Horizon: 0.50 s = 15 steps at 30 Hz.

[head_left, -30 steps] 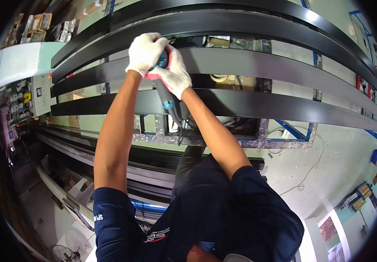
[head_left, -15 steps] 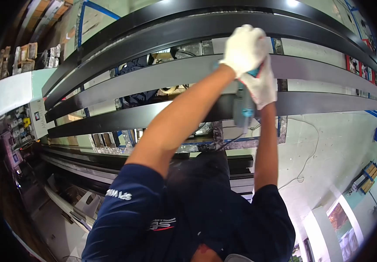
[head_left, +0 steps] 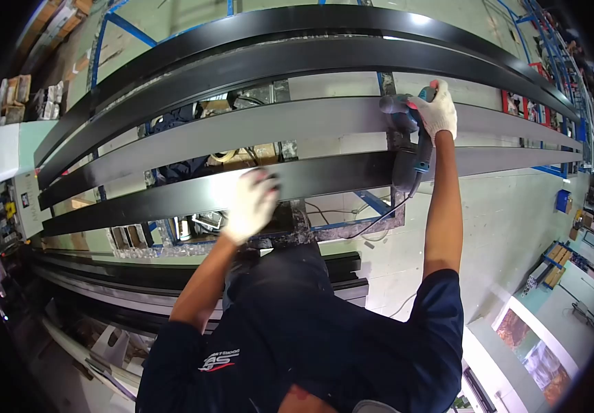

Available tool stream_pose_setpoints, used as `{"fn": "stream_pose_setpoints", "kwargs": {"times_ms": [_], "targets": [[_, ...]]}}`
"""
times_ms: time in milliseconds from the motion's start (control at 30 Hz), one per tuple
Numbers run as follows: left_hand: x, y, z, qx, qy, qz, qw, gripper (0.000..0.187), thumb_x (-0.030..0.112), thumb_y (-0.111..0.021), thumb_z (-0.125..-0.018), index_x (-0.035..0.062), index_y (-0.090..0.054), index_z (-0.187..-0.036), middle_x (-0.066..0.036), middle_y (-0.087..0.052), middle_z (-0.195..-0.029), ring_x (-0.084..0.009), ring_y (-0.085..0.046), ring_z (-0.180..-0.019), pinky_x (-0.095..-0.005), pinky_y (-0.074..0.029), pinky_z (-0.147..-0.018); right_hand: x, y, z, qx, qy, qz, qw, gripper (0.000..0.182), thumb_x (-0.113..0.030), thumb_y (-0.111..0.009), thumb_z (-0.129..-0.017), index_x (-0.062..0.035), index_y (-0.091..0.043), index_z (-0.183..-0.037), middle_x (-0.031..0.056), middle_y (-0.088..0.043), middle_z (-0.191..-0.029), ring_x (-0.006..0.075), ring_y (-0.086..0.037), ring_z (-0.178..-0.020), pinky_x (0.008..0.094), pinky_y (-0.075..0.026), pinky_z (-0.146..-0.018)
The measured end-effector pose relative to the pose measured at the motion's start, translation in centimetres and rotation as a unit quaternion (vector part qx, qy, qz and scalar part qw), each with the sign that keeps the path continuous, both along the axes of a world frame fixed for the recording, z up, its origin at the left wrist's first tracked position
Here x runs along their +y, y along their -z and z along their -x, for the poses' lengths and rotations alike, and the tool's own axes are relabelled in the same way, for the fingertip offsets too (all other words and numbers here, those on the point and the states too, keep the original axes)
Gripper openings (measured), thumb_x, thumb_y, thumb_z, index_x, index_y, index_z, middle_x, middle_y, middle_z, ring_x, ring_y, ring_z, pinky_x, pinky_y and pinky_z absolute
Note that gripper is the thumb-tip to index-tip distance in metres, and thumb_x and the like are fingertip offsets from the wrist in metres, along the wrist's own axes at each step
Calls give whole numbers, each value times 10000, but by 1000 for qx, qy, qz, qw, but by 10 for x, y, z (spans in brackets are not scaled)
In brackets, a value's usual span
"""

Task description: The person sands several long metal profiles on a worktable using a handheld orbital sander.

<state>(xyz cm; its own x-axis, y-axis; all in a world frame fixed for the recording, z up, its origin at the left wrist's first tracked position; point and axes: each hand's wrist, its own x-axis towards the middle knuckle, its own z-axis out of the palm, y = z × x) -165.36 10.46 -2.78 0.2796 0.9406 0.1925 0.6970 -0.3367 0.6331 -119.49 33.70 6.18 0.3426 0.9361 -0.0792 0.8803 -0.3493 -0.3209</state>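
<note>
My right hand (head_left: 437, 110), in a white glove, is closed on the handle of a teal and black corded power tool (head_left: 405, 141). The tool rests across the dark metal profiles, its cord trailing down from its lower end. Further left, my left hand (head_left: 252, 206), also gloved, is over the nearest long black profile (head_left: 152, 201); it is smeared by motion, and its grip cannot be made out. Beyond that profile runs a grey one (head_left: 242, 131), with more black profiles (head_left: 276, 58) behind it.
The profiles lie over a blue frame (head_left: 373, 201) with bits and boxes in it. More dark bars (head_left: 342, 263) are stacked by my legs. A white cabinet (head_left: 0, 155) is at the left, and a blue rack (head_left: 552, 51) at the far right.
My left hand has left the tool area and moved left and nearer to me. The tool, now in my right hand, lies over the profiles, and the view has shifted.
</note>
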Motion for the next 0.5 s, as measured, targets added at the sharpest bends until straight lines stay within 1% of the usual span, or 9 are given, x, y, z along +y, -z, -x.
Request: {"fn": "stream_pose_setpoints", "kwargs": {"times_ms": [33, 100, 133, 200, 233, 267, 300, 367, 500], "targets": [[-30, 5, 46, 77, -90, 38, 992, 357, 223, -759, -1005, 56, -747, -1321, -210, -642, -1447, -433, -612, -1330, -554, -510, -1144, 3, 2, 2, -6, -13, -9, 1000, 796, -476, -902, -779, -125, -636, -1443, 201, -718, -1375, 408, -715, -1274, 494, -571, -1084], [-68, 4, 127, 164, -165, 15, 972, 429, 238, -710, -1026, 37, -731, -1405, -223, -629, -1498, -434, -608, -1346, -573, -444, -1197, 5, 5, 28, -27, -26, -11, 999, 727, -487, -895, -797, -134, -683, -1396, 205, -715, -1316, 413, -700, -1279, 485, -567, -1083], [-79, -1, 155, 182, -207, 35, 961, 448, 246, -702, -1032, 55, -728, -1437, -231, -628, -1499, -418, -593, -1391, -573, -414, -1222, 3, 3, 50, -25, -38, -5, 999, 733, -491, -899, -792, -140, -685, -1398, 202, -709, -1319, 405, -699, -1278, 479, -568, -1084], [-94, 19, 199, 230, -268, 60, 934, 511, 311, -651, -1076, 112, -662, -1546, -207, -564, -1622, -408, -495, -1538, -620, -355, -1255, 0, -4, 109, -14, -57, 2, 998, 734, -492, -900, -786, -149, -689, -1400, 196, -694, -1328, 388, -694, -1277, 470, -569, -1087], [-97, 26, 210, 261, -294, 70, 917, 534, 335, -631, -1090, 134, -634, -1585, -194, -538, -1664, -410, -455, -1584, -643, -331, -1264, -5, -7, 141, -5, -61, 6, 998, 731, -490, -898, -785, -153, -690, -1399, 193, -686, -1335, 379, -691, -1277, 468, -569, -1089], [-94, 28, 215, 239, -296, 93, 920, 587, 384, -603, -1108, 160, -566, -1650, -165, -473, -1736, -403, -376, -1648, -718, -278, -1267, -10, -5, 172, -1, -77, -5, 997, 729, -490, -896, -783, -150, -689, -1394, 193, -681, -1330, 378, -688, -1277, 471, -570, -1089], [-90, 38, 215, 229, -312, 101, 917, 627, 407, -606, -1104, 158, -532, -1675, -170, -442, -1757, -422, -331, -1669, -779, -239, -1255, -13, -1, 203, 4, -96, -16, 995, 728, -490, -894, -781, -147, -688, -1389, 193, -676, -1326, 377, -684, -1278, 475, -571, -1088], [-82, 51, 206, 215, -350, 127, 903, 691, 461, -610, -1100, 155, -486, -1706, -177, -395, -1791, -458, -264, -1694, -842, -183, -1244, -21, 2, 273, 11, -146, -34, 989, 713, -491, -871, -793, -131, -681, -1379, 196, -667, -1341, 386, -672, -1292, 474, -573, -1089], [-79, 50, 199, 168, -360, 135, 908, 781, 540, -651, -1076, 160, -457, -1729, -180, -330, -1833, -497, -191, -1713, -877, -117, -1245, -36, -10, 426, 20, -222, 19, 975, 710, -486, -818, -837, -78, -653, -1395, 199, -653, -1384, 388, -648, -1336, 488, -558, -1132]]}}
